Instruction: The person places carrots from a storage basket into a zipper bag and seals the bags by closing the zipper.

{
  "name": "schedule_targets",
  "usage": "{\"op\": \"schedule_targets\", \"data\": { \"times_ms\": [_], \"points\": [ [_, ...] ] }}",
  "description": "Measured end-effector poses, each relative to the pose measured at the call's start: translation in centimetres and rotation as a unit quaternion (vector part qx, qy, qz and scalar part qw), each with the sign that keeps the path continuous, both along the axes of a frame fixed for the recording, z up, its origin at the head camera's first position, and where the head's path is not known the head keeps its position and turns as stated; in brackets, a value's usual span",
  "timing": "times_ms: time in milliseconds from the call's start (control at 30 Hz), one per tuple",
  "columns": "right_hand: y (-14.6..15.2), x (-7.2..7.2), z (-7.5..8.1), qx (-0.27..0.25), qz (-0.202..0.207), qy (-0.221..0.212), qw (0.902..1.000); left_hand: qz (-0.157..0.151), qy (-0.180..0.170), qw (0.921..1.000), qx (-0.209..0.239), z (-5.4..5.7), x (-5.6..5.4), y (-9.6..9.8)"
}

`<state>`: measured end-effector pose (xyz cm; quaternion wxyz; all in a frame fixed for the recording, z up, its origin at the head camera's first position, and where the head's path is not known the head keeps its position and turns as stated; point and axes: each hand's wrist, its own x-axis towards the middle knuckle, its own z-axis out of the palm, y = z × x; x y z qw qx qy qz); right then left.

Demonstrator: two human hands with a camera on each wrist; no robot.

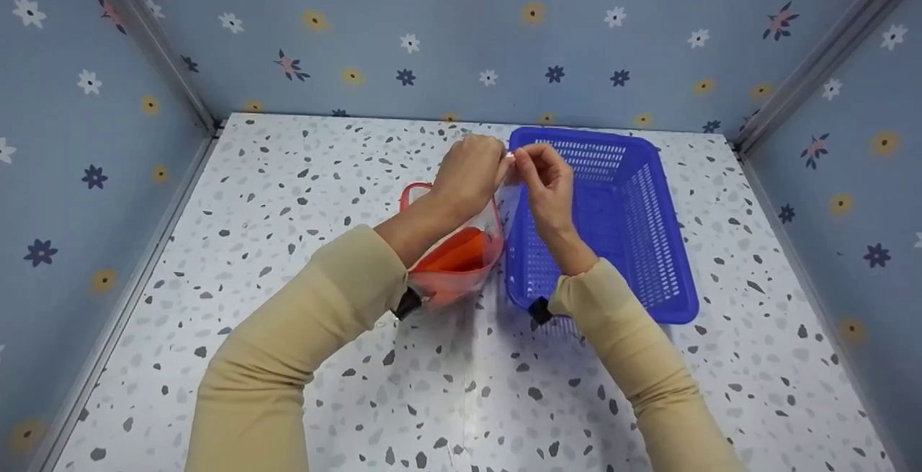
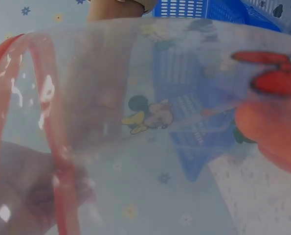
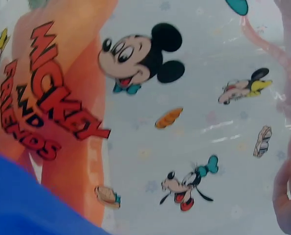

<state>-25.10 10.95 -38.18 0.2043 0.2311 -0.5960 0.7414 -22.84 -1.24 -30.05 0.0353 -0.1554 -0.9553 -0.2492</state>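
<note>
A clear plastic bag with red edging and cartoon prints stands open at the middle of the table, with orange things inside; their kind is unclear. Above it, my left hand grips the bag's upper edge. My right hand pinches the same edge between thumb and forefinger, close beside the left fingertips. A small pale spot shows between the hands, too small to identify. In the left wrist view, the see-through bag covers much of the scene. Mickey prints show on the bag in the right wrist view.
A blue plastic basket with slotted walls stands right beside the bag, under my right hand and wrist. The speckled white table is bounded by flower-patterned walls at the back and both sides.
</note>
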Motion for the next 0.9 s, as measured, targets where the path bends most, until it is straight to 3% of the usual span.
{"op": "schedule_targets", "data": {
  "times_ms": [167, 400, 600, 767, 900],
  "points": [
    [-0.7, 0.0, 0.5, -0.015, -0.009, -0.021, 0.9996, 0.004, 0.026, 0.9993, -0.025, 0.3, 0.0, -0.3],
    [-1.4, -0.4, 0.9, -0.02, -0.018, -0.053, 0.9982, 0.017, 0.029, 0.9986, -0.041, 0.8, 0.0, -0.6],
    [-2.0, -0.8, 1.3, -0.047, -0.022, -0.09, 0.9946, 0.024, 0.042, 0.9982, -0.036, 0.7, -0.1, -0.8],
    [-1.9, -1.5, 1.3, -0.079, -0.028, -0.122, 0.9889, 0.023, 0.047, 0.997, -0.056, 0.7, 0.0, -1.1],
    [-1.7, -2.0, 1.2, -0.075, -0.04, -0.132, 0.9876, 0.023, 0.052, 0.9964, -0.062, 0.5, 0.3, -1.4]
  ]
}}
